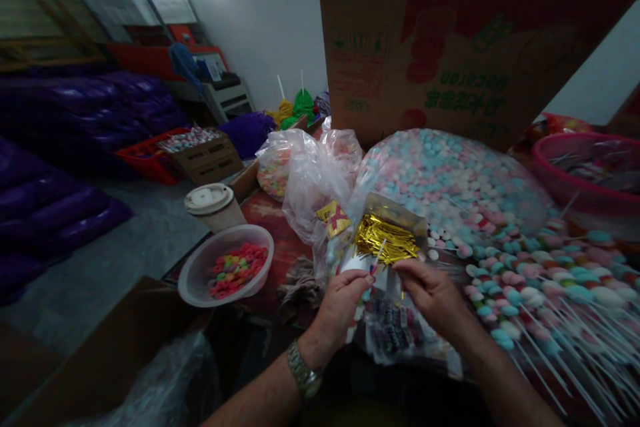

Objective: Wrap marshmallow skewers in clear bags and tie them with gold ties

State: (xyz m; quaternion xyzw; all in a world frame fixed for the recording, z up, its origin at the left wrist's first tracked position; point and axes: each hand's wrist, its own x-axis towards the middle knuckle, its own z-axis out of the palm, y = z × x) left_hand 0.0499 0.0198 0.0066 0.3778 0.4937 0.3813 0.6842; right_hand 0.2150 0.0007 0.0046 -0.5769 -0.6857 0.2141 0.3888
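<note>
My left hand (345, 300), with a metal watch at the wrist, pinches a small candy stick (379, 257) whose white end points up. To its right, my right hand (431, 293) is closed at the lower edge of the gold twist ties (385, 239); its fingertips seem pinched, and what they hold is too small to make out. The gold ties lie in an opened clear bag just beyond both hands. Small printed packets (393, 330) lie below, between my hands. Pink, blue and white candy skewers (545, 280) are piled right of my right hand.
A white bowl (186, 280) of colourful candy rings stands at left, beside a lidded cup (215, 207). Behind are a large bag of pastel candies (440, 167) and a tall cardboard box (370, 47). A pink basin (560, 170) is at the right.
</note>
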